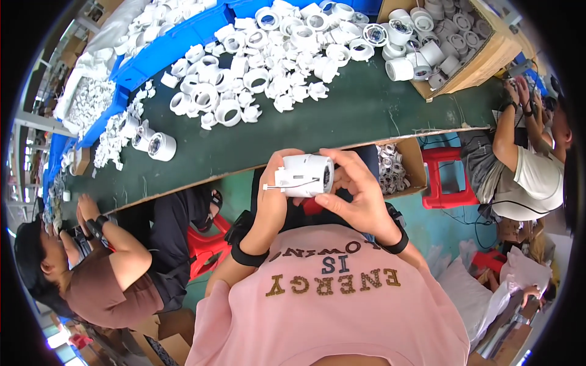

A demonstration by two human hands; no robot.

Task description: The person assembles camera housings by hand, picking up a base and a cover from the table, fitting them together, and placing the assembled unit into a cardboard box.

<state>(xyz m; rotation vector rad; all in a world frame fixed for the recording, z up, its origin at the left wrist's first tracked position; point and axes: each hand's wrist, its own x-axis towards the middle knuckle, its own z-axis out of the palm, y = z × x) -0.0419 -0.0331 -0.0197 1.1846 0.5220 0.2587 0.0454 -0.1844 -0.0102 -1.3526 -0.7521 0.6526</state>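
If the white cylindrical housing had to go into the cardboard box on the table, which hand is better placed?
Probably the right hand: it holds the white cylindrical housing by its right end and is nearer the cardboard box. The left hand is at the other end.

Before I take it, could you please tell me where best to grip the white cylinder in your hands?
I'd grip the white cylinder around its broad middle, coming from above: that stretch shows between the left hand and the right hand, and pinching its far and near edges should straddle the thin cable lying along it.
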